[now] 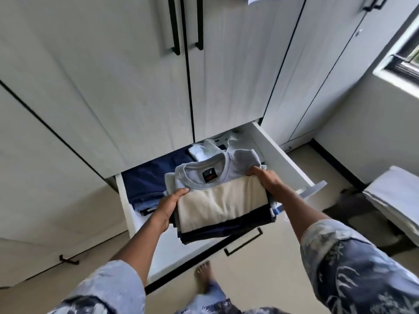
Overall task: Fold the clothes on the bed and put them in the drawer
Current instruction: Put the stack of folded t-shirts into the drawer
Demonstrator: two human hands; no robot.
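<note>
Both hands, left hand (169, 206) and right hand (266, 179), grip folded stack (221, 200) edges over drawer (275, 150); soft, floppy, needs underside support.

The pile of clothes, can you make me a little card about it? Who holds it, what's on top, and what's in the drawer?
pile: folded clothes, held over the open drawer
hands: left hand grips the left side, right hand grips the right side
top of pile: grey shirt with a dark label, cream piece nearer the person
bottom of pile: dark garments
already in drawer: navy clothes on the left, white clothes at the back
</note>
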